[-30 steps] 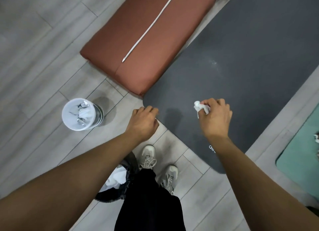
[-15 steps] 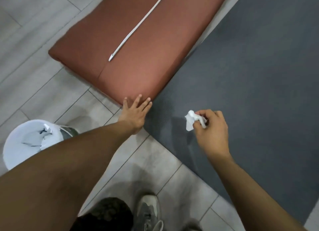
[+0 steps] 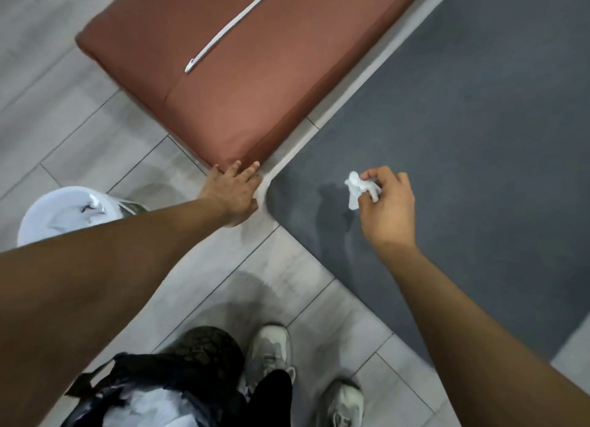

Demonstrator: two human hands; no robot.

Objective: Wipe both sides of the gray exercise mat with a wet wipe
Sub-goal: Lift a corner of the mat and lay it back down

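Since half a second ago, the left hand (image 3: 234,192) has shifted to the corner of the gray exercise mat (image 3: 463,158) and curled its edge up, fingers spread against the brown cushion (image 3: 255,59). The right hand (image 3: 388,208) hovers over the mat, fingertips pinched on a crumpled wet wipe (image 3: 359,187). A white bin (image 3: 68,211) stands at left on the tiled floor (image 3: 281,286).

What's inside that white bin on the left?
The white bin holds crumpled pale scraps, possibly used wipes. The left forearm covers its near part, so anything deeper cannot be seen.
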